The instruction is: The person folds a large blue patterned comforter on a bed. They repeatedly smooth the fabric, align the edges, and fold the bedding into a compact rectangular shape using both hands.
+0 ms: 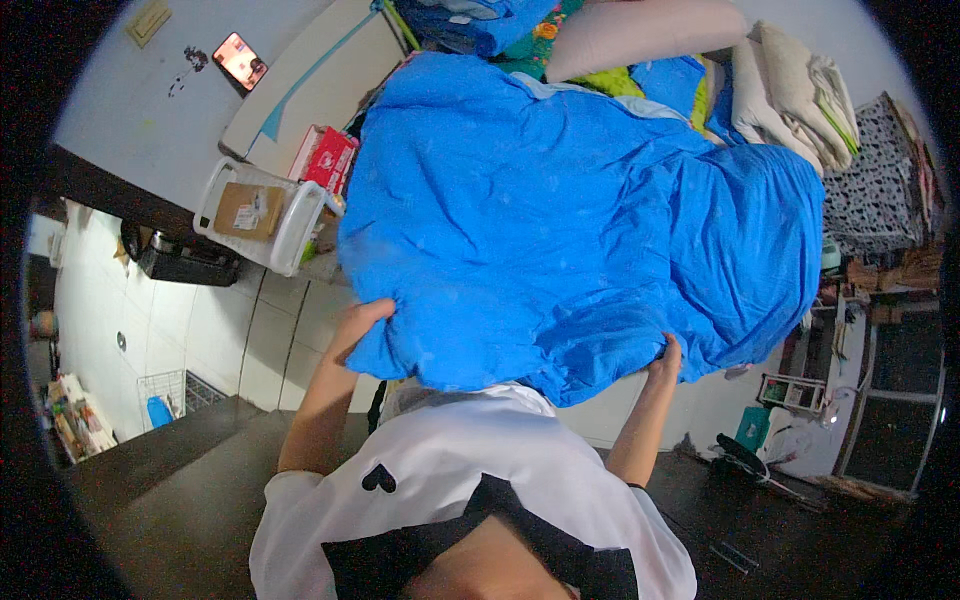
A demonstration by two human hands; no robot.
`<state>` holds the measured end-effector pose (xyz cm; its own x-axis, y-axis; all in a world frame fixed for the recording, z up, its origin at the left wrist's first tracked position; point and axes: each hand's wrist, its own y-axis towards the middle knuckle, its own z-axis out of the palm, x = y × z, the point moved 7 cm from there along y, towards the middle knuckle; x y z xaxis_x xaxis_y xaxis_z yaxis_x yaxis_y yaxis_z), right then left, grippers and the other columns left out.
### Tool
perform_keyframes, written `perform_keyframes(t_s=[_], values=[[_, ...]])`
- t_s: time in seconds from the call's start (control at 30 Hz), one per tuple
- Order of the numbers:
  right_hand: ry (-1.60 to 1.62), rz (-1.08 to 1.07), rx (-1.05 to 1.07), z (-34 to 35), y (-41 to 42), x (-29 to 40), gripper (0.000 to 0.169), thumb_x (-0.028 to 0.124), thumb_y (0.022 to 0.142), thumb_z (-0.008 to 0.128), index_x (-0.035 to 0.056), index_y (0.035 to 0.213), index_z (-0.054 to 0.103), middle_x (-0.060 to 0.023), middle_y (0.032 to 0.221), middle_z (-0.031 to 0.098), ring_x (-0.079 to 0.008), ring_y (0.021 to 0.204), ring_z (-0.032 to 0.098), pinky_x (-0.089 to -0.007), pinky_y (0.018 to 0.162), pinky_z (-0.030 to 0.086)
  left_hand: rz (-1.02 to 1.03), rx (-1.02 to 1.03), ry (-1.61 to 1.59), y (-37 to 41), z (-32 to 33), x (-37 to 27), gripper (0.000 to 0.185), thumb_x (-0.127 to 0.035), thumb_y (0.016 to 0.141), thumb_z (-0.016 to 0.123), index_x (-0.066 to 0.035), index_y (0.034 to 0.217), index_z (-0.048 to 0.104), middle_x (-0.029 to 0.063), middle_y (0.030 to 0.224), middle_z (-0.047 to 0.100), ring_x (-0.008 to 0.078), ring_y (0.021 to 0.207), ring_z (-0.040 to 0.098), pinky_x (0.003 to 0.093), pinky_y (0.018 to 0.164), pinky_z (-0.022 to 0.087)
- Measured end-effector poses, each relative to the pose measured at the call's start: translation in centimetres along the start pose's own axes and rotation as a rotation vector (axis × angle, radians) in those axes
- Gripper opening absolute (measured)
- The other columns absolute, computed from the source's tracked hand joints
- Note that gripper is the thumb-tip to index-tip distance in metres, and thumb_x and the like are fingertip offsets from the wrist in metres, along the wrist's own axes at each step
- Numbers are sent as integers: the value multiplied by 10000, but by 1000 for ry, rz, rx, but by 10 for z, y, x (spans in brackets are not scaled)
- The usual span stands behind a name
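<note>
A large blue quilt [525, 202] spreads out before me, wrinkled across its middle and right side. My left hand [373, 311] grips its near left corner, thumb on top and fingers hidden beneath the cloth. Further right, my right hand [667, 356] is closed on the near edge, where the fabric bunches into folds. Between the two hands the edge sags in front of my white shirt. Whatever lies under the quilt is mostly covered.
Beyond the quilt lie a pale pink pillow [645, 30] and folded cream bedding [795, 97]. At left stand a white plastic basket [289, 236] holding a cardboard box [244, 210], and a red box [328, 157]. A patterned fabric storage box [870, 180] is at right.
</note>
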<state>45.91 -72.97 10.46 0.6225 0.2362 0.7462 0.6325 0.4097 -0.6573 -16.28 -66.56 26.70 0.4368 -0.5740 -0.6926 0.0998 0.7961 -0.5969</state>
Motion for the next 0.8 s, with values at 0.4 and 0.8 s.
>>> perform_keyframes(t_s=[0.4,0.8], values=[[-712,-520,-67,72,-8,84,630,86,673,677,-103,1215,418,-216,1149,526,-319,1010,535,-376,880,427,294,239,49,91,93,-95,123,-60,734,497,-101,623,465,-14,662,439,81,633,424,245,576,366],[-1157,-1067,1072,456,-316,32,521,82,697,715,12,1175,521,-155,1159,544,-226,1037,520,-318,863,427,-173,380,-434,180,149,-99,232,-200,827,553,-41,994,568,83,935,603,190,847,589,319,786,487]])
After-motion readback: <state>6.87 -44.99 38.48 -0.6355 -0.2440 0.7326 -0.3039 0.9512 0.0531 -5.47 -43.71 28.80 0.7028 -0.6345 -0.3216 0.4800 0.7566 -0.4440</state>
